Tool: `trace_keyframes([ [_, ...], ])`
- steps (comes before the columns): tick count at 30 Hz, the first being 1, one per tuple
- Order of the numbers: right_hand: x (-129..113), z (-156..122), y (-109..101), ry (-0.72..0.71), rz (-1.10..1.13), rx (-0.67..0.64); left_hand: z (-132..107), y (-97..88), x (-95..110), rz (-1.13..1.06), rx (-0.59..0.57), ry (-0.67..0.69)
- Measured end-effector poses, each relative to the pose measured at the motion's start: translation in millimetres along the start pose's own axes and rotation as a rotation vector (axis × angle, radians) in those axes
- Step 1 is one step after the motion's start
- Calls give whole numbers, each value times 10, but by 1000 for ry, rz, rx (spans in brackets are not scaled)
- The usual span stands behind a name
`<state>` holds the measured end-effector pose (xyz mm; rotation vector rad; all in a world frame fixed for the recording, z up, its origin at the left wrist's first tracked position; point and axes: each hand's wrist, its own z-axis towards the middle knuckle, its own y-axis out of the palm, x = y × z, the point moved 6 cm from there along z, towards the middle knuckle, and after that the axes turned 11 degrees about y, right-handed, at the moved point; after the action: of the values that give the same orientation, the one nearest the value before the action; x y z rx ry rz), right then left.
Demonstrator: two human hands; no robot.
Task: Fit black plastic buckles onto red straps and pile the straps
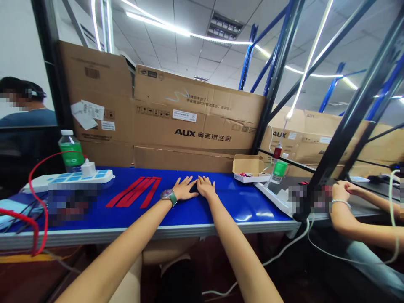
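Observation:
My left hand (184,188) and my right hand (205,187) rest palm down on a blue tabletop (227,200), side by side, with their fingertips close together. Neither hand visibly holds anything. A small dark patch (193,189) lies under the fingertips, too shaded to identify. A watch with a green strap (168,197) sits on my left wrist. To the left of that hand lie several long red strips (134,192) flat on the table.
A white power strip (67,181) and a water bottle (71,150) stand at the left, with a red cable (38,198). An open small carton (248,168) sits at the right. A co-worker's hands (342,191) are beyond a black rack upright (328,147). Cardboard boxes (195,118) line the back.

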<state>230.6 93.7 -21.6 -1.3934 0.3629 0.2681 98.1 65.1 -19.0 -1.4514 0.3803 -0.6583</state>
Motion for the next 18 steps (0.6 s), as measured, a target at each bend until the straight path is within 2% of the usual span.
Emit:
trace_keyframes([
  [2,-116,-57,-87,-54,-19,122,-24,-14,-57,-5,12,-9],
  [4,-300,-145,-158,-172,-1,246,-94,-19,-193,-16,22,-56],
  [6,-520,-247,-138,-336,68,271,-197,-17,-358,0,52,-107],
  [8,-701,-330,-23,-453,134,188,-304,9,-497,30,70,-135],
  [11,-878,-444,231,-603,94,-23,-425,63,-607,74,80,-157],
  [14,-848,-462,362,-560,42,-137,-520,21,-671,159,176,-230],
  [16,-779,-436,371,-479,16,-153,-634,-45,-792,190,273,-392],
  [18,-716,-407,359,-404,-21,-146,-798,-88,-974,195,335,-609],
])
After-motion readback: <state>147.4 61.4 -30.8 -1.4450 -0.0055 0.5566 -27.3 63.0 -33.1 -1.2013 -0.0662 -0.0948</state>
